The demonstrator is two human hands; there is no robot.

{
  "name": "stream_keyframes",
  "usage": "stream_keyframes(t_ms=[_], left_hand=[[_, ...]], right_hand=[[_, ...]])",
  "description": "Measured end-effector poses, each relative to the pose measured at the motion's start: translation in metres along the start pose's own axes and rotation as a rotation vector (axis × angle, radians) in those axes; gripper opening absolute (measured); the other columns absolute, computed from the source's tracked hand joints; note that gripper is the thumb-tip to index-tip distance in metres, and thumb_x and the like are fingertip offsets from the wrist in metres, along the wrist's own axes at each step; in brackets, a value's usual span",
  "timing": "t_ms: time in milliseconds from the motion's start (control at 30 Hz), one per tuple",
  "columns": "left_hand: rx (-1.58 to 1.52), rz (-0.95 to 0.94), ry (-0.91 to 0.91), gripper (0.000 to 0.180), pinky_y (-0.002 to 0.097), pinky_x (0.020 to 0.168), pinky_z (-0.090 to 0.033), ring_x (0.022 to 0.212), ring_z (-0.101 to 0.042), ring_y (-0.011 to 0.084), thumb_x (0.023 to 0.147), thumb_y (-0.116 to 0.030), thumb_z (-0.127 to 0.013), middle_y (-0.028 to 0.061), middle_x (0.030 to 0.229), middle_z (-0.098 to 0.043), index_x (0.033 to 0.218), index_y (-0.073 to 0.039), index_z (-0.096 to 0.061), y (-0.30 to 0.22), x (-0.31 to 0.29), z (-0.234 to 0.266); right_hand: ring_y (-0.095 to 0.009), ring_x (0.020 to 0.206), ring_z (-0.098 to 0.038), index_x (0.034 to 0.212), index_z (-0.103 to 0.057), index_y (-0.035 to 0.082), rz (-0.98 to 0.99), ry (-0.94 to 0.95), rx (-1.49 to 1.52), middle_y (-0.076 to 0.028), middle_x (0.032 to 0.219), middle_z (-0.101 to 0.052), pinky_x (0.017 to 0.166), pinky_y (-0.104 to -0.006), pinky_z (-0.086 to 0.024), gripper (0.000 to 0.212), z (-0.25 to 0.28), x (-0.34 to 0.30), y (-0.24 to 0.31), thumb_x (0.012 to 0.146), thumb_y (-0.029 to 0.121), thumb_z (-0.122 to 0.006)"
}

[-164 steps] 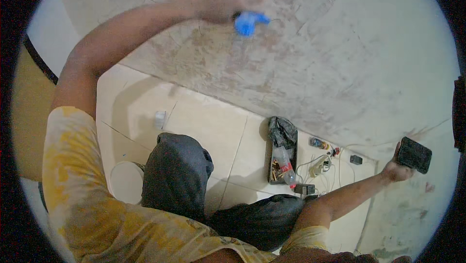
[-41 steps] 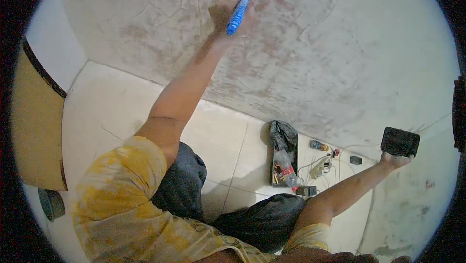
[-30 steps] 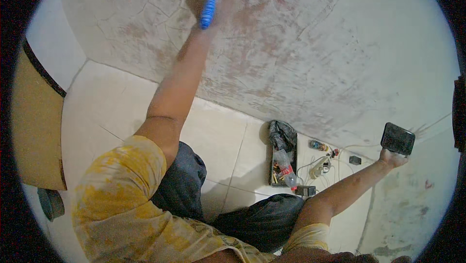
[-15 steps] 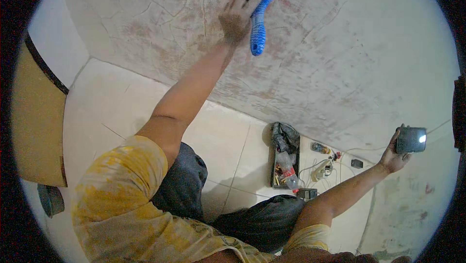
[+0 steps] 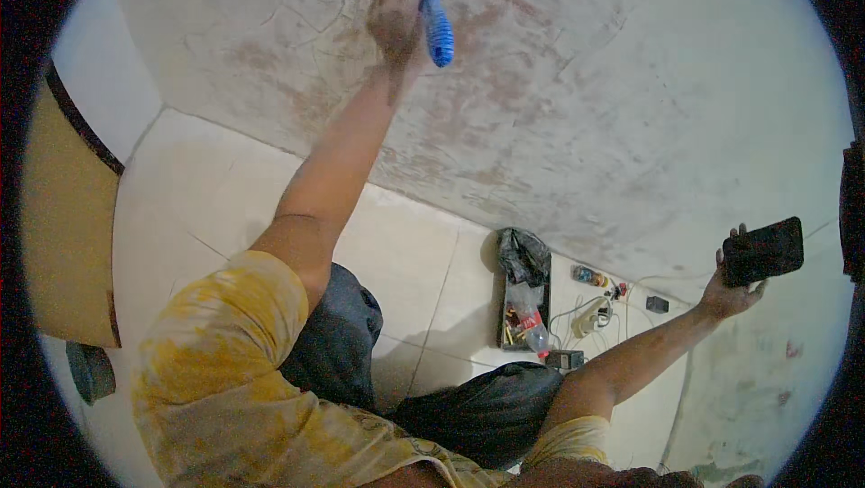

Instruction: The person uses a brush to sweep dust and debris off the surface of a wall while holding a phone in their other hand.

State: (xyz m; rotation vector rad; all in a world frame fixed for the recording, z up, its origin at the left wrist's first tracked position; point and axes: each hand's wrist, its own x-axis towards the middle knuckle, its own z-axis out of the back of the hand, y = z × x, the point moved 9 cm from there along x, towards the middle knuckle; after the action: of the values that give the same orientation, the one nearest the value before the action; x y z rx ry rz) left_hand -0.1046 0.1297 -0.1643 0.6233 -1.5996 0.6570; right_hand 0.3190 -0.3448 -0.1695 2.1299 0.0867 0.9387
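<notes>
My left hand (image 5: 393,27) is stretched far up along the patchy grey, cracked wall (image 5: 541,100). Its fingers are closed round a paint brush (image 5: 439,30) with a blue ribbed handle. The handle points down, and the pale yellow bristles lie at the wall by the top edge, partly cut off and blurred. Out to the right, my right hand (image 5: 726,297) grips a dark, flat rectangular device (image 5: 764,252) that looks like a smartphone, its fingertips showing along the edges.
Near the wall's foot stands a black tray (image 5: 502,308) with a black plastic bag (image 5: 523,255) and a plastic bottle (image 5: 530,319). Cords, a white adapter (image 5: 595,317) and small items lie beside it on the tiled floor (image 5: 405,236). Far left are a tan panel (image 5: 72,236) and a dark container (image 5: 92,373).
My left hand and the brush have moved left and up along the wall. The dark device in my right hand has tilted and shifted slightly, and its bright reflection is gone.
</notes>
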Motion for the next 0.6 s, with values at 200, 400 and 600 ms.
stream_keyframes(t_ms=[200,400,600], left_hand=[[-0.24,-0.032,0.116,0.047,0.0362,0.067,-0.048,0.08,-0.061,0.0213,0.067,-0.02,-0.065,0.0028,0.087,-0.061,0.114,-0.022,-0.059,-0.104,-0.004,0.016],[-0.557,-0.113,0.055,0.048,0.0389,0.067,-0.049,0.079,-0.06,0.0242,0.068,-0.02,-0.065,0.0041,0.087,-0.062,0.115,-0.021,-0.058,-0.113,0.013,0.023],[-0.218,0.227,0.005,0.048,0.04,0.07,-0.049,0.08,-0.06,0.0257,0.068,-0.021,-0.066,0.005,0.092,-0.061,0.116,-0.02,-0.057,0.019,0.018,0.025]], right_hand=[[-0.035,0.119,-0.045,0.135,-0.033,0.003,-0.045,-0.052,-0.078,-0.025,0.129,-0.043,0.083,-0.0416,-0.048,0.068,-0.004,0.001,-0.004,0.082,0.046,-0.033],[-0.036,0.12,-0.044,0.134,-0.035,0.004,-0.039,-0.164,-0.065,-0.023,0.13,-0.044,0.088,-0.0448,-0.041,0.068,-0.009,-0.005,0.008,0.082,0.047,-0.031],[-0.037,0.118,-0.045,0.134,-0.036,0.003,0.026,-0.213,-0.197,-0.023,0.129,-0.045,0.09,-0.0474,-0.039,0.062,-0.015,-0.011,0.016,0.088,0.043,-0.027]])
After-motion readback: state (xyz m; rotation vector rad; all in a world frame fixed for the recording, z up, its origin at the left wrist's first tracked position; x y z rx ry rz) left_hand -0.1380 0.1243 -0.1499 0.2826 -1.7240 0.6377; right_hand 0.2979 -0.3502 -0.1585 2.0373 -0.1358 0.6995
